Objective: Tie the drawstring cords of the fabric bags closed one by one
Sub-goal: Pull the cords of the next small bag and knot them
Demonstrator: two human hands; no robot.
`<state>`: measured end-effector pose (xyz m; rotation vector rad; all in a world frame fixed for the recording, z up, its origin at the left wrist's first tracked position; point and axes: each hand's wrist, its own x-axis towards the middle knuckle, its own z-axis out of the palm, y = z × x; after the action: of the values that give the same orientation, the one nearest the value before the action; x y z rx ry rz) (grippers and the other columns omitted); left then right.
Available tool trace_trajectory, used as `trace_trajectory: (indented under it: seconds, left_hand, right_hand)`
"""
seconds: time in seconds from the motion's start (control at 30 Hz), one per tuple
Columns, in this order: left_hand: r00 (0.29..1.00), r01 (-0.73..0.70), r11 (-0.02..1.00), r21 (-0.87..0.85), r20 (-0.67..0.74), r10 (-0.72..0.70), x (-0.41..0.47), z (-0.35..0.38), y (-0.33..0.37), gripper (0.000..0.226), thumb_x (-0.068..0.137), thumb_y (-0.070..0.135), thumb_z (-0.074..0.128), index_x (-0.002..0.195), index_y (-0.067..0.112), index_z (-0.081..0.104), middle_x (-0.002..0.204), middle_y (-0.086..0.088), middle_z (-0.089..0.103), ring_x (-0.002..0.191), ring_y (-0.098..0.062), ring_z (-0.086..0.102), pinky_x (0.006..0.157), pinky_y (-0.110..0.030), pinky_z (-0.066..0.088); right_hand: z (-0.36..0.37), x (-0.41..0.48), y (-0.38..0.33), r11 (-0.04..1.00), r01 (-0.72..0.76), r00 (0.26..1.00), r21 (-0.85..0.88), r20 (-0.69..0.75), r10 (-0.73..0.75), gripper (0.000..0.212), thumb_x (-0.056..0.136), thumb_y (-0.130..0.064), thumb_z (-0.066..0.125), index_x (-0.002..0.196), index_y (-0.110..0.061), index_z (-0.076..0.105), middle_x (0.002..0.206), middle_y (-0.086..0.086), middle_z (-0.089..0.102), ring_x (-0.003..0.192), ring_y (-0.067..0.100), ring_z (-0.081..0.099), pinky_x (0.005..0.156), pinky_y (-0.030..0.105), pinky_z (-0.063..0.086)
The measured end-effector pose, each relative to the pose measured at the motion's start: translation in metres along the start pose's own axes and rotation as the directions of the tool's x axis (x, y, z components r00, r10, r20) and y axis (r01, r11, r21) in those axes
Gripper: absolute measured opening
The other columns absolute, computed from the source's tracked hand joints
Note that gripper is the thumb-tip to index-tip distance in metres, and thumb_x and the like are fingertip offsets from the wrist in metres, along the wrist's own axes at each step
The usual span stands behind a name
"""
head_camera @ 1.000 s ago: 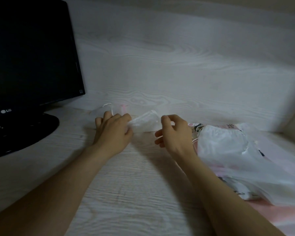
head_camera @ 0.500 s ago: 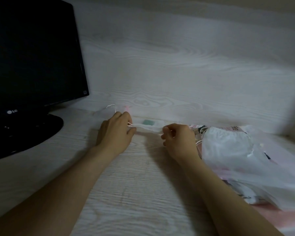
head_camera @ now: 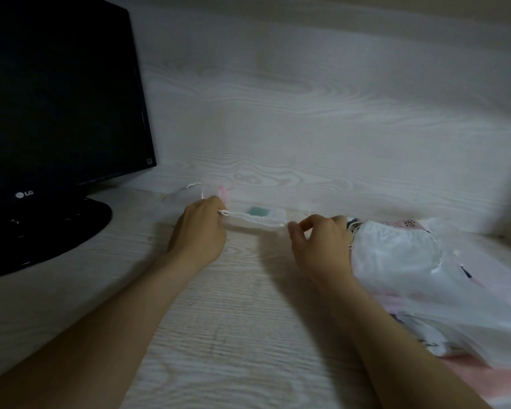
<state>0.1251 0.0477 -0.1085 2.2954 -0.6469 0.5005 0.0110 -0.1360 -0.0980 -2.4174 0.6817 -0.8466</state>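
1. Head view, nearest first: two bare forearms come in from 7 and 5 o'clock. They reach over a pale wood-grain desk (head_camera: pixel 219 335) toward the middle.
2. At 4 o'clock lies a heap of sheer white bags (head_camera: pixel 396 261), touching the outer side of the right wrist. Printed pink fabric (head_camera: pixel 407 223) peeks out at the heap's far edge.
3. The right hand (head_camera: pixel 319 246) sits just right of centre, back upward. Its thumb and forefinger are curled into a pinch on the right end of the small fabric bag (head_camera: pixel 263 223). Whether cord or only cloth lies between them I cannot tell. Its other fingers are loosely curled.
4. The left hand (head_camera: pixel 199 228) is at the bag's 9 o'clock, fingers curled in. It pinches the white drawstring cord (head_camera: pixel 225 213) where it leaves the bag's left end.
5. The small fabric bag is stretched sideways between the two hands, low over the desk. A teal item (head_camera: pixel 257 211) shows through its sheer cloth.
6. At the left hand's 12 o'clock a second sheer bag (head_camera: pixel 177 196) lies near the foot of the back panel. It has a pink piece (head_camera: pixel 223 191) and a loose cord loop (head_camera: pixel 194 185).
7. From 9 to 11 o'clock stands a black monitor (head_camera: pixel 56 98), screen dark, on a round black base (head_camera: pixel 71 228).
8. Farthest is the wood-grain back panel (head_camera: pixel 322 113), spanning 12 to 3 o'clock.
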Motion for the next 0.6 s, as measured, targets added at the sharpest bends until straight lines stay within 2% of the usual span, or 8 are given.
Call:
trace_trajectory:
  seconds: [0.07, 0.13, 0.2, 0.27, 0.33, 0.47, 0.53, 0.6]
  left_hand:
    - [0.999, 0.043, 0.999, 0.009, -0.002, -0.043, -0.001, -0.001, 0.005, 0.009, 0.102, 0.007, 0.047, 0.097, 0.008, 0.054, 0.094, -0.009, 0.060, 0.085, -0.029, 0.055, 0.071, -0.035, 0.037]
    - [0.995, 0.102, 0.995, -0.012, -0.016, -0.102, 0.000, -0.002, 0.007, 0.016, 0.105, 0.015, 0.043, 0.091, 0.009, 0.049, 0.093, -0.008, 0.057, 0.084, -0.027, 0.051, 0.072, -0.036, 0.037]
    - [0.987, 0.159, 0.987, -0.024, -0.013, -0.160, 0.001, -0.005, 0.008, 0.028, 0.104, 0.023, 0.042, 0.079, 0.012, 0.047, 0.090, -0.011, 0.060, 0.085, -0.030, 0.054, 0.072, -0.037, 0.037]
    - [0.979, 0.202, 0.978, -0.049, -0.002, -0.202, 0.002, -0.008, 0.008, 0.040, 0.103, 0.030, 0.041, 0.067, 0.014, 0.047, 0.080, -0.010, 0.061, 0.079, -0.031, 0.055, 0.070, -0.036, 0.036]
    - [0.972, 0.236, 0.969, -0.075, 0.007, -0.236, 0.002, -0.009, 0.009, 0.050, 0.105, 0.036, 0.042, 0.062, 0.011, 0.052, 0.070, -0.007, 0.061, 0.070, -0.026, 0.055, 0.068, -0.036, 0.037]
    - [0.964, 0.265, 0.961, -0.077, -0.001, -0.266, 0.007, -0.006, 0.001, 0.054, 0.107, 0.039, 0.047, 0.065, 0.007, 0.057, 0.071, -0.009, 0.063, 0.076, -0.032, 0.059, 0.068, -0.037, 0.041]
    - [0.960, 0.280, 0.956, -0.092, 0.013, -0.280, 0.008, -0.005, 0.000, 0.053, 0.108, 0.038, 0.046, 0.066, 0.007, 0.056, 0.070, -0.008, 0.060, 0.073, -0.029, 0.057, 0.066, -0.036, 0.038]
    - [0.954, 0.301, 0.949, -0.094, 0.023, -0.300, 0.008, -0.004, 0.002, 0.052, 0.109, 0.036, 0.045, 0.069, 0.005, 0.058, 0.069, -0.007, 0.059, 0.069, -0.025, 0.053, 0.065, -0.035, 0.035]
  right_hand:
    - [-0.003, 0.000, -0.002, 0.999, 0.004, 1.000, 0.045, 0.016, -0.004, 0.033, 0.099, -0.040, 0.059, 0.093, -0.012, 0.075, 0.109, 0.018, 0.065, 0.115, 0.038, 0.053, 0.104, 0.044, 0.042]
    - [-0.005, 0.002, -0.004, 0.988, -0.014, 0.998, 0.155, 0.058, 0.005, 0.042, 0.100, -0.033, 0.057, 0.077, -0.001, 0.069, 0.081, 0.019, 0.069, 0.088, 0.035, 0.064, 0.084, 0.039, 0.049]
    - [-0.005, 0.004, -0.005, 0.964, -0.093, 0.992, 0.251, 0.103, 0.069, 0.046, 0.100, -0.031, 0.055, 0.065, -0.002, 0.056, 0.063, 0.016, 0.057, 0.063, 0.029, 0.054, 0.067, 0.037, 0.045]
    - [-0.002, 0.005, -0.003, 0.920, -0.174, 0.982, 0.351, 0.126, 0.138, 0.041, 0.098, -0.033, 0.054, 0.063, -0.011, 0.054, 0.062, 0.009, 0.053, 0.061, 0.021, 0.050, 0.063, 0.036, 0.042]
    - [-0.001, 0.006, -0.001, 0.843, -0.268, 0.963, 0.466, 0.154, 0.220, 0.038, 0.097, -0.032, 0.053, 0.066, -0.010, 0.058, 0.065, 0.008, 0.061, 0.063, 0.021, 0.055, 0.064, 0.035, 0.042]
    - [-0.008, 0.009, -0.004, 0.539, -0.451, 0.885, 0.711, 0.279, 0.373, 0.026, 0.104, -0.028, 0.051, 0.086, -0.011, 0.060, 0.085, 0.009, 0.075, 0.069, 0.020, 0.070, 0.064, 0.032, 0.049]
    - [-0.009, 0.008, -0.008, 0.328, -0.470, 0.863, 0.819, 0.349, 0.364, 0.023, 0.107, -0.030, 0.048, 0.096, -0.011, 0.056, 0.098, 0.012, 0.076, 0.073, 0.020, 0.076, 0.062, 0.030, 0.055]
    - [-0.010, 0.006, -0.011, 0.106, -0.429, 0.871, 0.897, 0.380, 0.311, 0.024, 0.111, -0.032, 0.043, 0.101, -0.011, 0.051, 0.109, 0.016, 0.074, 0.076, 0.022, 0.078, 0.058, 0.028, 0.057]
